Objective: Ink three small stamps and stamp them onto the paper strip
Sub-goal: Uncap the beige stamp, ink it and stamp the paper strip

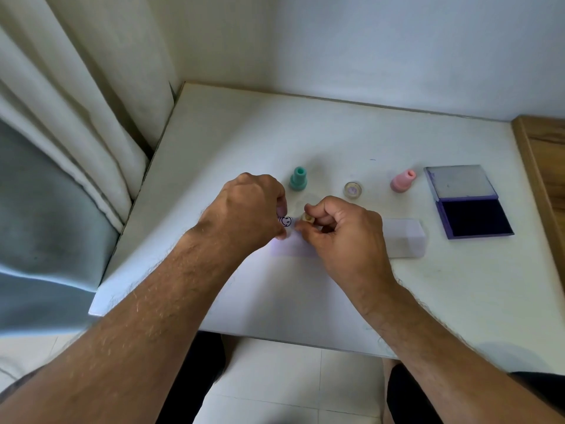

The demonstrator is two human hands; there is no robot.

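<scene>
A white paper strip (403, 237) lies across the table's middle, partly under both hands. My left hand (247, 209) pinches its left end, where a dark smiley print (285, 221) shows. My right hand (342, 231) holds a small yellow stamp (308, 218) upright on the strip, just right of the print. A green stamp (298, 179) stands behind my left hand. A pink stamp (403, 181) leans further right. A round cap (352, 190) lies between them. The open purple ink pad (475, 218) sits at the right.
The white table (305, 133) stands in a corner, wall behind, curtain (76, 117) hanging at the left. A wooden edge (541, 166) borders the table on the right. Tiled floor and my knees show below the front edge.
</scene>
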